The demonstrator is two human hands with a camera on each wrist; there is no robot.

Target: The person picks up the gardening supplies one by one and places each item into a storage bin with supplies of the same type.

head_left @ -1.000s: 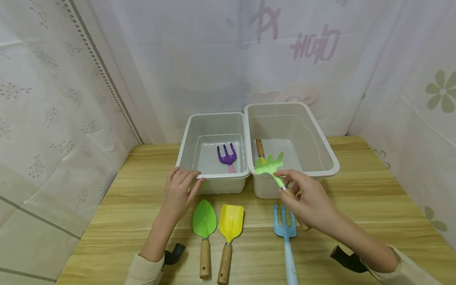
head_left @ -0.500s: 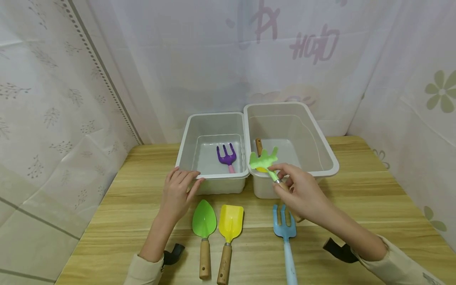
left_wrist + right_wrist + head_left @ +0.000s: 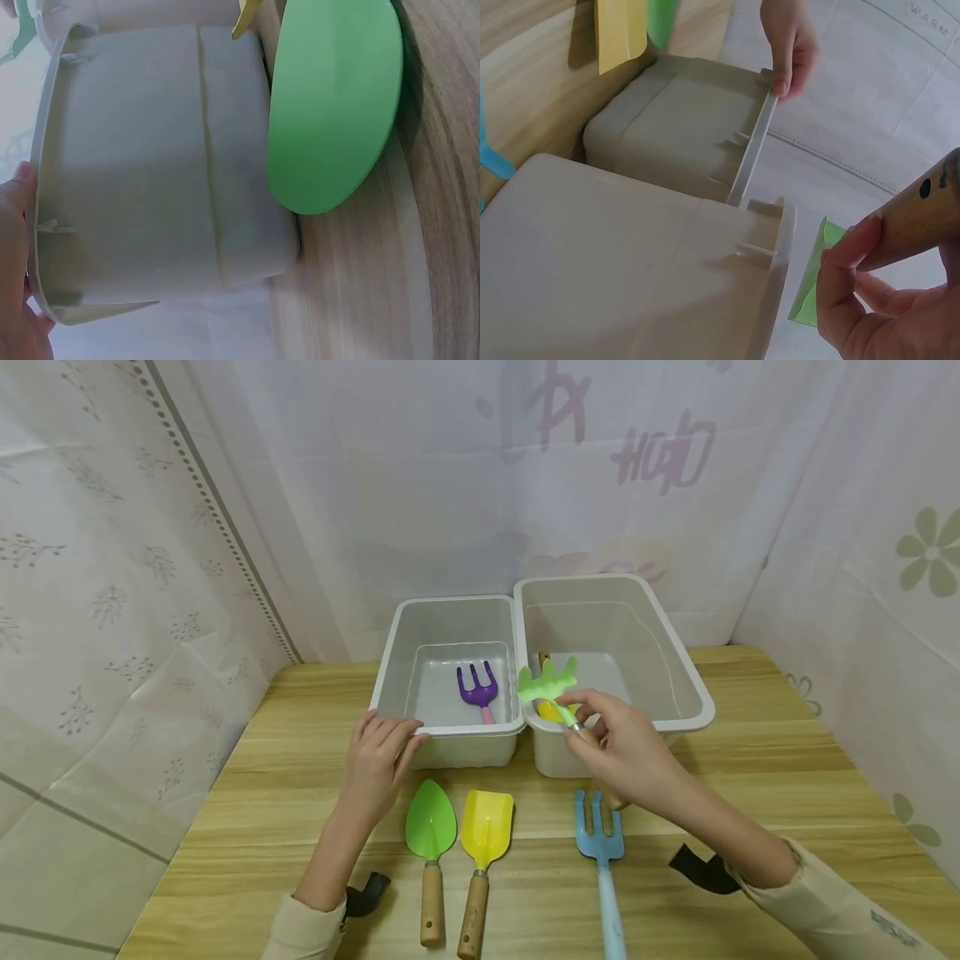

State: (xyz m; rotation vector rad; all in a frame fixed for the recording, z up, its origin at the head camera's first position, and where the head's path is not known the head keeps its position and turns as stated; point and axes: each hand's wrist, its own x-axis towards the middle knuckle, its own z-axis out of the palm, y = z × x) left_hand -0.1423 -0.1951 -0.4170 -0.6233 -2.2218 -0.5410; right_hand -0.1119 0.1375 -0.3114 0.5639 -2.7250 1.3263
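Observation:
My right hand [image 3: 626, 747] grips a light-green hand rake [image 3: 550, 682] by its wooden handle. The rake's lobed head is over the front left corner of the right grey bin [image 3: 693, 702]. Inside that bin, a yellow garden tool [image 3: 549, 711] with a wooden handle is partly hidden behind the rake. At the left grey bin [image 3: 386, 664], my left hand [image 3: 377, 764] holds the front left corner of the rim, thumb on the outer side. A purple hand fork [image 3: 478, 692] with a pink handle lies in the left bin.
On the wooden table [image 3: 270, 793] in front of the bins lie a green trowel [image 3: 431, 822], a yellow shovel [image 3: 487, 827] and a light-blue hand fork [image 3: 600, 843]. A patterned curtain [image 3: 450, 485] hangs behind the bins.
My right hand has moved left and forward, carrying the rake further over the right bin's front corner. The left hand has stayed on the left bin's rim.

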